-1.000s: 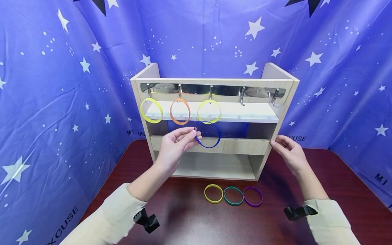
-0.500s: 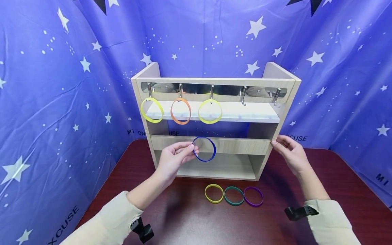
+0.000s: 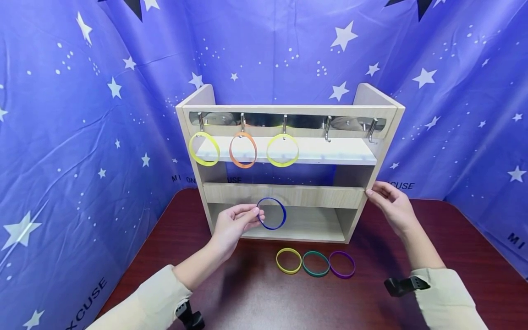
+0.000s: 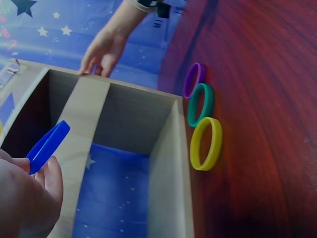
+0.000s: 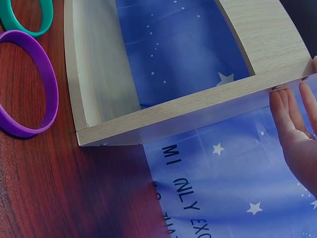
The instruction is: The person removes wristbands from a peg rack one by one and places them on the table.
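My left hand (image 3: 231,227) pinches a blue silicone wristband (image 4: 49,144) between thumb and fingers. In the head view it is held up before the lower opening of a small wooden shelf (image 3: 313,197). The right hand (image 3: 392,206) touches the shelf's right side panel, thumb at the front edge and fingers along the outer face. A yellow wristband (image 3: 192,153), an orange one (image 3: 243,166) and another yellow one (image 3: 282,164) hang from the left three metal hooks. Two hooks at the right, including the fourth hook (image 3: 327,130), carry no band.
On the dark red table (image 3: 313,307), a yellow wristband (image 4: 217,144), a green wristband (image 4: 209,101) and a purple wristband (image 5: 52,94) lie in a row before the shelf. A blue starred curtain (image 3: 268,46) encloses the back and sides.
My left hand has come down and slightly left with the blue wristband, from just below the hanging yellow one to the lower opening. The right hand stays at the side panel.
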A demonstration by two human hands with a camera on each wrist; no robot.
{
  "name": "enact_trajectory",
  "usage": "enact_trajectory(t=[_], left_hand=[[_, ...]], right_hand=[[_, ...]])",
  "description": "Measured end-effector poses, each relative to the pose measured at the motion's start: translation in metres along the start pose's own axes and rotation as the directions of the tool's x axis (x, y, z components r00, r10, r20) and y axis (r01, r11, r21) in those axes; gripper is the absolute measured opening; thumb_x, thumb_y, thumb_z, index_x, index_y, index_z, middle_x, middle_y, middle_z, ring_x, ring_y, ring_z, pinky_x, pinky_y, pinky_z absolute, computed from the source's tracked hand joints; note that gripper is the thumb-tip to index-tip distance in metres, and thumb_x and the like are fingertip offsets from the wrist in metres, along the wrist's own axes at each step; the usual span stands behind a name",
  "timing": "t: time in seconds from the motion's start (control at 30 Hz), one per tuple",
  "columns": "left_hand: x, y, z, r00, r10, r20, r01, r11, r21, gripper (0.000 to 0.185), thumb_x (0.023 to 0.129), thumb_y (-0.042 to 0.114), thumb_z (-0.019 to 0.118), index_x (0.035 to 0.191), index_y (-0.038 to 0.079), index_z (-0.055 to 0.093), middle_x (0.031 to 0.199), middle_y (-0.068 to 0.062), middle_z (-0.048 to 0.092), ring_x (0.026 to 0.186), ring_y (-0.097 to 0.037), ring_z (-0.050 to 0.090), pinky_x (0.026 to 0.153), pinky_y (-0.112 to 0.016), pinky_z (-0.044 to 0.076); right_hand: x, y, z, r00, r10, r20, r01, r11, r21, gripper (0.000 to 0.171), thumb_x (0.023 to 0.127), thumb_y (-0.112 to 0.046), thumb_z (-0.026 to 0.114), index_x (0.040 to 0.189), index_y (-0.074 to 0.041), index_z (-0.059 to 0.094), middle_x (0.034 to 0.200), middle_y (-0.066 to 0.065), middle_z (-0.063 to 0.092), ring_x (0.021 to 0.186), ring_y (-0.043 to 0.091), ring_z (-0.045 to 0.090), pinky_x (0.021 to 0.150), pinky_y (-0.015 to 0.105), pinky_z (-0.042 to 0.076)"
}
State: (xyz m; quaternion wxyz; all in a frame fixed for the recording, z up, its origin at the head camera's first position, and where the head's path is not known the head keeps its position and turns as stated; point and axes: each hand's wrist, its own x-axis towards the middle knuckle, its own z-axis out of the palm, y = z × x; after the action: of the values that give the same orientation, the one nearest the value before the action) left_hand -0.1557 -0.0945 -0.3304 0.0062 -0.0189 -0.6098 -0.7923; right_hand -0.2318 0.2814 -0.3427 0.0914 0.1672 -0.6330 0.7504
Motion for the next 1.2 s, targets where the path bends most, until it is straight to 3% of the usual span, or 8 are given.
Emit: enact_trajectory(t=[0.2, 0.73, 1.03, 1.2], left_hand=[[0.000, -0.007, -0.004, 0.998, -0.041, -0.039, 0.041, 0.999, 0.001, 0.026, 0.091, -0.004, 0.057, 0.114, -0.015, 0.058, 0.084, -0.006, 0.075, 0.077, -0.009, 0.072, 0.081, -0.026, 0.061], [0.002, -0.027, -0.014, 0.989, -0.132, -0.064, 0.133, 0.991, 0.014, 0.026, 0.091, -0.002, 0.059, 0.113, -0.014, 0.059, 0.080, -0.002, 0.074, 0.080, -0.011, 0.072, 0.079, -0.024, 0.061], [0.003, -0.039, -0.021, 0.981, -0.170, -0.092, 0.175, 0.983, 0.049, 0.026, 0.091, -0.001, 0.061, 0.113, -0.014, 0.059, 0.092, -0.015, 0.074, 0.082, -0.014, 0.072, 0.082, -0.030, 0.061], [0.002, -0.048, -0.024, 0.976, -0.202, -0.081, 0.207, 0.976, 0.061, 0.030, 0.091, 0.001, 0.060, 0.116, -0.016, 0.057, 0.092, -0.014, 0.074, 0.082, -0.013, 0.071, 0.080, -0.027, 0.061]], right_hand=[[-0.001, -0.001, -0.001, 1.000, -0.001, 0.001, 0.001, 1.000, 0.003, 0.029, 0.090, 0.006, 0.057, 0.099, -0.020, 0.067, 0.089, -0.012, 0.066, 0.084, -0.003, 0.063, 0.078, 0.008, 0.054], [0.001, -0.004, 0.001, 1.000, 0.012, 0.001, -0.012, 1.000, -0.026, 0.026, 0.091, 0.004, 0.058, 0.100, -0.020, 0.066, 0.090, -0.012, 0.065, 0.084, -0.003, 0.062, 0.079, 0.009, 0.054], [0.002, -0.003, 0.001, 1.000, 0.023, -0.004, -0.023, 0.998, -0.052, 0.026, 0.091, 0.002, 0.059, 0.100, -0.021, 0.066, 0.090, -0.013, 0.065, 0.085, -0.004, 0.061, 0.079, 0.008, 0.054], [0.001, -0.002, 0.000, 1.000, 0.023, -0.003, -0.023, 0.999, -0.039, 0.026, 0.091, 0.003, 0.059, 0.100, -0.021, 0.065, 0.090, -0.013, 0.066, 0.085, -0.004, 0.062, 0.079, 0.008, 0.054]])
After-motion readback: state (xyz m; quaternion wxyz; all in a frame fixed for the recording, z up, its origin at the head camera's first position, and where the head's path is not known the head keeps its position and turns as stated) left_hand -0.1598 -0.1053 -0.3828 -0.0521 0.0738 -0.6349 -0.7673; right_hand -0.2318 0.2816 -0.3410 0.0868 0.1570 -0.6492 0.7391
